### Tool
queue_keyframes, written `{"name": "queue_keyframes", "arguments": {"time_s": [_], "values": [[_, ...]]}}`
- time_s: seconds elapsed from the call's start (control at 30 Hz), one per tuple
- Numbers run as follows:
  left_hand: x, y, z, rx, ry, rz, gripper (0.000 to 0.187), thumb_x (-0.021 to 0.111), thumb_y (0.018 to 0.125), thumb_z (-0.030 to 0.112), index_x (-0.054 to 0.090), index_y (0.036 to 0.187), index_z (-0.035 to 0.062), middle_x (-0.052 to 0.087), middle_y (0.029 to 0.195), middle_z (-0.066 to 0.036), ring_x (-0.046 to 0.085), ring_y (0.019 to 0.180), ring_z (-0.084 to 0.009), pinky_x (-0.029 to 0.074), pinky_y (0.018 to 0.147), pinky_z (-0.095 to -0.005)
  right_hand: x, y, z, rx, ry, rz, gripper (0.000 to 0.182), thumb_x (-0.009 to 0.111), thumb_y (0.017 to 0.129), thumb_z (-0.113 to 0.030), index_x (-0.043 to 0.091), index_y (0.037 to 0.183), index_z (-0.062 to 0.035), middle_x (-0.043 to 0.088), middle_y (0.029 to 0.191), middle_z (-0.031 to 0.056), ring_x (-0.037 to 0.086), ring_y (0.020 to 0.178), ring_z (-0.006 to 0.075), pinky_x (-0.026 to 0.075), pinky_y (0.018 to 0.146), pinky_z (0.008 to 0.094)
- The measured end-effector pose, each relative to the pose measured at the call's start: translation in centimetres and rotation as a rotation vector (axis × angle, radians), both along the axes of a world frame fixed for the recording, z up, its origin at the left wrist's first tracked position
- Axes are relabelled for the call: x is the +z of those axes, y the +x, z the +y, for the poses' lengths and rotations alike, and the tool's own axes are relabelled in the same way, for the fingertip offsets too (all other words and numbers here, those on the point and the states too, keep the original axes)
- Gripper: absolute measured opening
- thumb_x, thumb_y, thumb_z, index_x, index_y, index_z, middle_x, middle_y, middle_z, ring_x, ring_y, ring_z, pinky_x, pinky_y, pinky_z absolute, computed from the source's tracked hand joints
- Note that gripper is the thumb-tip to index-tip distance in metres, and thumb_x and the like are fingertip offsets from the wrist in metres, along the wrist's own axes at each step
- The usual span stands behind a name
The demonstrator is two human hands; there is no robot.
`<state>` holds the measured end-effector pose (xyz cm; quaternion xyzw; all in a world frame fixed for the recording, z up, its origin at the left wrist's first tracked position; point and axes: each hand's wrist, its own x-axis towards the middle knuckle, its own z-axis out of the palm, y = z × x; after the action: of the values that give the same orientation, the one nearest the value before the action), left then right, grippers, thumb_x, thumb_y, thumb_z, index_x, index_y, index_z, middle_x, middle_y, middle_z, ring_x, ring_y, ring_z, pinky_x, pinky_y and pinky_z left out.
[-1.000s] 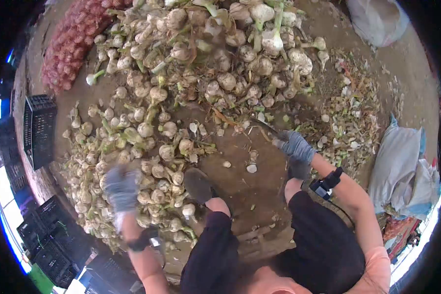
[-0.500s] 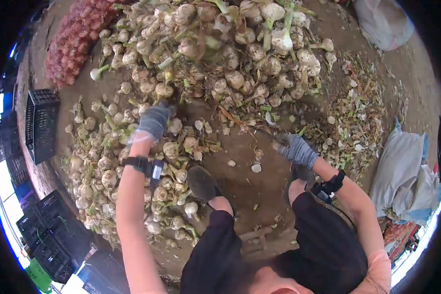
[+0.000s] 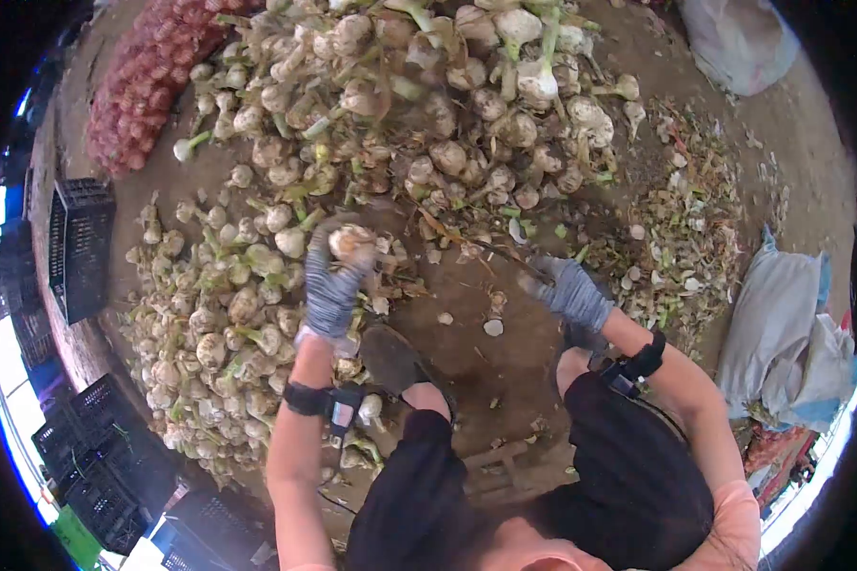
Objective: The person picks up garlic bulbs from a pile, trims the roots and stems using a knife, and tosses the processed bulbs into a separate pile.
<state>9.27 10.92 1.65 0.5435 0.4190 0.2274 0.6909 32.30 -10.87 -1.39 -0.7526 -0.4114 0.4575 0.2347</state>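
My left hand (image 3: 331,281), in a grey knit glove, is closed around a pale garlic bulb (image 3: 350,242) just above the pile at my left. My right hand (image 3: 573,293), gloved the same way, grips a knife (image 3: 505,253) whose thin dark blade points up and left toward the bulb, apart from it. The knife's handle is mostly covered by my fingers. In front of both hands lies a large heap of garlic (image 3: 448,157) with stalks on. More garlic bulbs (image 3: 209,347) spread over the floor beside my left arm.
Cut stalks and peel (image 3: 681,257) litter the floor at right. A red mesh sack (image 3: 148,81) full of bulbs stands at upper left. Black crates (image 3: 81,247) line the left side. White woven sacks (image 3: 776,324) lie at right. My shoe (image 3: 390,357) borders the left pile.
My left hand has come back from the far edge of the left pile, moving right and toward me, with a garlic bulb now in it. My right hand with the knife has barely moved.
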Motion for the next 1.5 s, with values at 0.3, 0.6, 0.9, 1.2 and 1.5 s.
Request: {"name": "queue_keyframes", "arguments": {"time_s": [0.3, 0.6, 0.9, 1.2, 1.5], "values": [[-2.3, 3.4, -6.0, -0.373, 0.056, 0.337, 0.048, 0.074, 0.064, 0.008, 0.051, 0.105, 0.0007, 0.061, 0.094, -0.008, 0.06, 0.083, -0.0139, 0.05, 0.073, -0.0274, 4.9, -2.0, 4.6, 0.347, 0.164, -0.444, 0.023, 0.059, 0.074, -0.026, 0.055, 0.087, -0.0068, 0.059, 0.068, 0.0136, 0.061, 0.067, 0.0297, 0.047, 0.057, 0.042], [-0.8, 3.8, -8.3, -0.346, 0.124, 0.358, 0.056, 0.075, 0.064, 0.012, 0.046, 0.11, -0.0012, 0.061, 0.09, -0.007, 0.059, 0.079, -0.0139, 0.051, 0.071, -0.0275, 2.8, -0.4, 3.7, 0.412, 0.154, -0.528, 0.022, 0.056, 0.073, -0.018, 0.056, 0.091, -0.006, 0.06, 0.071, 0.0141, 0.061, 0.067, 0.0305, 0.047, 0.056, 0.0406], [-3.6, 3.3, -7.5, -0.008, -0.577, -0.274, 0.013, 0.064, 0.077, 0.017, 0.055, 0.078, 0.007, 0.056, 0.074, 0.0, 0.051, 0.068, -0.0099, 0.043, 0.062, -0.0262, 0.8, 1.8, -1.3, -0.007, -0.077, -0.073, 0.036, 0.06, 0.078, -0.033, 0.059, 0.095, -0.0009, 0.062, 0.081, 0.0193, 0.059, 0.073, 0.0338, 0.047, 0.065, 0.0377], [-1.2, 7.3, -7.5, 0.296, -1.449, -1.113, 0.026, 0.054, 0.081, 0.024, 0.042, 0.059, 0.0163, 0.035, 0.052, 0.006, 0.036, 0.05, -0.0077, 0.03, 0.044, -0.0232, -1.5, -1.5, 2.5, -0.196, 0.173, 0.122, 0.047, 0.059, 0.08, -0.038, 0.055, 0.105, 0.0018, 0.061, 0.077, 0.0178, 0.06, 0.072, 0.0266, 0.046, 0.067, 0.0349], [-0.2, 6.9, -6.8, 0.378, -1.401, -1.044, 0.039, 0.05, 0.083, 0.02, 0.034, 0.048, 0.0149, 0.035, 0.048, 0.003, 0.033, 0.041, -0.0102, 0.032, 0.043, -0.0241, 0.7, -2.6, 2.2, -0.278, 0.265, 0.36, 0.04, 0.059, 0.081, -0.033, 0.058, 0.102, 0.0004, 0.061, 0.078, 0.0125, 0.056, 0.072, 0.018, 0.045, 0.067, 0.0317]]}}
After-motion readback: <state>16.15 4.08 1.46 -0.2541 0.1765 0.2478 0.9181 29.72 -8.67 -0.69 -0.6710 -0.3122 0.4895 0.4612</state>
